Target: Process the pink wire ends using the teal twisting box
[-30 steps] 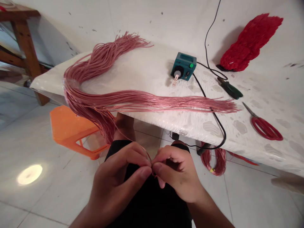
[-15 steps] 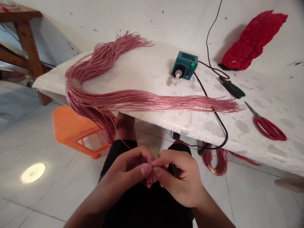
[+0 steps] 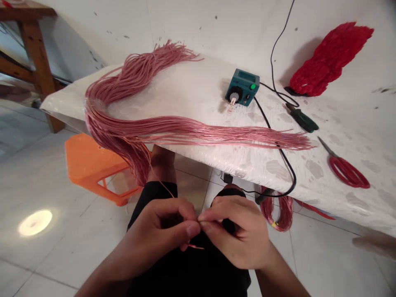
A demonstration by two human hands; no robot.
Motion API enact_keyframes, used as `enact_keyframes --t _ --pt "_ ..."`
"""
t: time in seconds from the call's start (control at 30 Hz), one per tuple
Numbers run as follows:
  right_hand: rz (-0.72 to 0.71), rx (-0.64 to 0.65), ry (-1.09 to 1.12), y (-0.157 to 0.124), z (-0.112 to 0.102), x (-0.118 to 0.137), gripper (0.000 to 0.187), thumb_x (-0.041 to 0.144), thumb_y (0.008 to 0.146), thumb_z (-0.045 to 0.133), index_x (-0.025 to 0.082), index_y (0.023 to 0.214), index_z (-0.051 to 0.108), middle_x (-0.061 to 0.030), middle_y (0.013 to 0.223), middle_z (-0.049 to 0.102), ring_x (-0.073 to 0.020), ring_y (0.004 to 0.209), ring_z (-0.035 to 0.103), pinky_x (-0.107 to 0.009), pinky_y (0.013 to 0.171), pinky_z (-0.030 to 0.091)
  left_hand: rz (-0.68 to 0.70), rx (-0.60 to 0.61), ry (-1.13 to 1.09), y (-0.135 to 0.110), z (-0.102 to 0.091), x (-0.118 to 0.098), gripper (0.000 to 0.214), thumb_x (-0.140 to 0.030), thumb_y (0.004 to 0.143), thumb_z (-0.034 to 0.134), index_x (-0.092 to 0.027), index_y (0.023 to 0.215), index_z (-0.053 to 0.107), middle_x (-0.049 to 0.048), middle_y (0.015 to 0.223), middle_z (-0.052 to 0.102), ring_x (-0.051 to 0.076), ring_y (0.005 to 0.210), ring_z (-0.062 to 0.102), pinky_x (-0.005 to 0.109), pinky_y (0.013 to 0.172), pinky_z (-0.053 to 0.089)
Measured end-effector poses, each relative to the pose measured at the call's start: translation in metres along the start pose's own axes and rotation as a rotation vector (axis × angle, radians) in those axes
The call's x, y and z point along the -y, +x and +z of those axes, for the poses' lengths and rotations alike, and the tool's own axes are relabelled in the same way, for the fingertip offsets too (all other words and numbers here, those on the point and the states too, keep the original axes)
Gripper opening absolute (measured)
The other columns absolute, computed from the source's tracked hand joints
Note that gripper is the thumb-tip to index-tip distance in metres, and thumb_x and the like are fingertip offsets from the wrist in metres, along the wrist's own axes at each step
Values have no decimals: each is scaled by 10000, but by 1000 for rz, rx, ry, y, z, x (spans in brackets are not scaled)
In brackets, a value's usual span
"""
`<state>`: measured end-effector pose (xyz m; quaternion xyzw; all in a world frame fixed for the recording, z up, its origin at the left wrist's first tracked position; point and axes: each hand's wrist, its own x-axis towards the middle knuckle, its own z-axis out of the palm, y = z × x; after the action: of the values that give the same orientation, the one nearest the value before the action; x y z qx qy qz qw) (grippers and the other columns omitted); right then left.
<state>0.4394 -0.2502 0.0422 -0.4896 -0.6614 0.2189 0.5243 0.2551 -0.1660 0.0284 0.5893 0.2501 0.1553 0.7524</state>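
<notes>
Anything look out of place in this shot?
Yes: the black cord from the teal control box crosses the pink wire strands, then drapes over the table edge. It looks odd because a loose cable lies across the laid-out wire.

Right at the fingertips, the left hand and right hand close over the thin wire, and the pinch itself is hidden from us! Under the white table, the wire coil tucks partly behind the edge, and a pale blurred shape pokes in from the frame's right side, impossible to call. Up on the table, the teal control box has a display too small to read. Past the table's left corner, a wooden bench runs off the frame.
</notes>
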Motion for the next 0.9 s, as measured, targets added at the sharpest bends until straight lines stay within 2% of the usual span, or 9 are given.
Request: enact_keyframes --t 0.13,0.27,0.4,0.47,0.53,0.67,0.9 --pt "14 45 -7 -2 -4 -4 99 102 861 692 195 893 696 26 658 618 -84 571 566 -212 553 456 77 -41 212 -1 3 -9 248 -359 940 646 -179 775 687 -16 649 618 96 588 554 184 539 420" --pt "66 93 29 -4 -10 -5 116 100 849 691 199 911 692 30 679 620 -84 589 565 -216 571 450 207 -100 453 -2 7 -15 184 -266 942 633 -202 780 693 -37 656 638 85 597 580 174 557 424" --pt "244 144 91 -1 -17 -4 123 168 876 654 204 991 680 22 741 642 -99 634 584 -222 594 462 290 -96 552 -2 10 -16 158 -201 936 626 -202 785 671 -52 646 632 72 574 568 167 550 417" --pt "312 230 103 2 -18 -3 75 217 926 598 198 951 667 20 747 629 -102 661 569 -227 620 454 325 -87 596 -2 11 -15 160 -177 938 612 -197 784 653 -52 652 622 67 565 549 170 549 409" --pt "332 342 93 5 -17 -4 146 268 956 565 189 855 635 28 716 578 -96 650 521 -231 616 419 350 -73 639 -1 11 -14 169 -164 945 589 -195 786 636 -51 655 605 66 561 527 174 545 398" --pt "384 444 67 7 -13 -6 264 324 969 563 186 744 551 50 655 477 -82 599 437 -231 569 349 321 -50 699 0 11 -12 205 -164 951 548 -187 750 577 -53 644 556 67 567 499 176 546 383" --pt "434 473 171 4 -14 -13 320 365 988 566 182 726 551 47 622 513 -76 575 465 -217 542 334 253 -32 682 0 10 -8 246 -213 970 531 -194 729 574 -56 624 553 68 560 515 169 546 388"
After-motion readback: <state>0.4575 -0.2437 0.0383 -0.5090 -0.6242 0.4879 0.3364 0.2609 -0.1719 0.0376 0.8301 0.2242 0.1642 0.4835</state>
